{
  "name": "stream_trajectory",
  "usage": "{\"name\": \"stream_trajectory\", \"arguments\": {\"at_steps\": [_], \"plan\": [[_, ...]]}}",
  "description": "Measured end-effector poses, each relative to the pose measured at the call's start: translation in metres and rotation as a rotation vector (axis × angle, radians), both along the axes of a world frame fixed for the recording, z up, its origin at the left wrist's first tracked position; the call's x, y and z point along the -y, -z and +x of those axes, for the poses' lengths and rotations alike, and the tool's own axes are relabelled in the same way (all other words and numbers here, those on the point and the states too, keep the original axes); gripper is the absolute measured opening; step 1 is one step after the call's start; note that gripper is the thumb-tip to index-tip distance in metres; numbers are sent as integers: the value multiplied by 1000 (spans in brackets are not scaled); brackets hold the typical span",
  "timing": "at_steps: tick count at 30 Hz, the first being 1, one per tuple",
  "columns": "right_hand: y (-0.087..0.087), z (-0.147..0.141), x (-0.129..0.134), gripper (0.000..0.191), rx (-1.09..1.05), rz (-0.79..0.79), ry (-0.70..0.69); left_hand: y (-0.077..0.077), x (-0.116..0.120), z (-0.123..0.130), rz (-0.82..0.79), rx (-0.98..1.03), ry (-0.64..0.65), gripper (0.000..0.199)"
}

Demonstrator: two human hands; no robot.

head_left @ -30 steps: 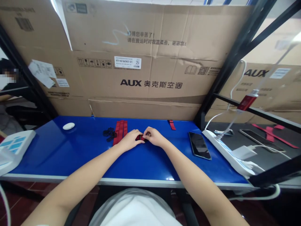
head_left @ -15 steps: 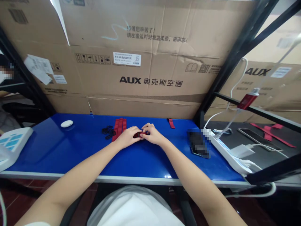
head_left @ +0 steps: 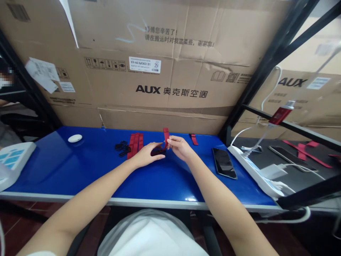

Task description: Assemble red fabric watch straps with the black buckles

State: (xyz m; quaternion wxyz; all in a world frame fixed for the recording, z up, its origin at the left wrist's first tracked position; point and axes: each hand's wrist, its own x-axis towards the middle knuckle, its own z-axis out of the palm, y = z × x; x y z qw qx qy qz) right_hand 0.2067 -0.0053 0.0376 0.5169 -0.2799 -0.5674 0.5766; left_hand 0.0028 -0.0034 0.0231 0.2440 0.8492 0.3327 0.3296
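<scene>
Near the middle of the blue table (head_left: 87, 170), my right hand (head_left: 179, 147) pinches a red strap (head_left: 166, 134), whose upper end stands up above the fingers. My left hand (head_left: 146, 155) is just left of it, thumb and fingers apart around the strap's lower part and a small dark piece; whether it touches them is hard to tell. Several red straps (head_left: 136, 142) lie side by side behind my left hand, with black buckles (head_left: 122, 148) to their left. A short red strap (head_left: 194, 139) with a dark piece lies at the back right.
A phone (head_left: 224, 163) and a white power strip (head_left: 255, 172) lie at the right. A white oval object (head_left: 75, 138) is at the back left. Cardboard (head_left: 170, 113) stands behind the table. A person (head_left: 10, 89) shows at the far left.
My hands have moved apart. My right hand has shifted slightly right and lifted one end of the red strap upright. The fingers of my left hand have spread.
</scene>
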Motion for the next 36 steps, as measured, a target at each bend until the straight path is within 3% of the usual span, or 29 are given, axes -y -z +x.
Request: {"name": "stream_trajectory", "arguments": {"at_steps": [5, 9, 11, 14, 18, 21, 23, 26, 28, 30, 32, 36], "plan": [[-5, -5, -1, 26, -88, -20, 107, -2, 14, 10, -83, -2, 68, 32], [-21, 21, -7, 21, -315, -3, 271, 0, 19, 2, -198, -53, 95, 34], [-28, 35, -7, 19, -369, -11, 286, 2, 16, -3, -235, -59, 84, 35], [-28, 37, -5, 21, -275, -107, 214, 0, 10, -5, -317, 44, 40, 38], [-13, 6, -1, 29, -82, -206, 70, -5, 7, 1, -385, 184, 66, 47], [1, -15, -3, 30, -8, -218, 10, -6, 10, 4, -373, 123, 77, 48], [7, -18, -7, 29, 50, -208, 4, -6, 10, 2, -272, 30, 5, 46], [12, -1, -17, 30, 348, -104, 228, -7, 3, -10, -17, -192, -169, 41], [14, 18, -24, 37, 777, 31, 511, -10, -5, -22, 97, -372, -295, 37], [14, 37, -30, 48, 1213, 5, 693, -13, -13, -35, 121, -519, -420, 36], [15, 51, -34, 53, 1423, -125, 724, -15, -21, -47, 94, -620, -523, 37], [16, 59, -37, 54, 1480, -194, 702, -15, -28, -62, 50, -740, -683, 39]]}}
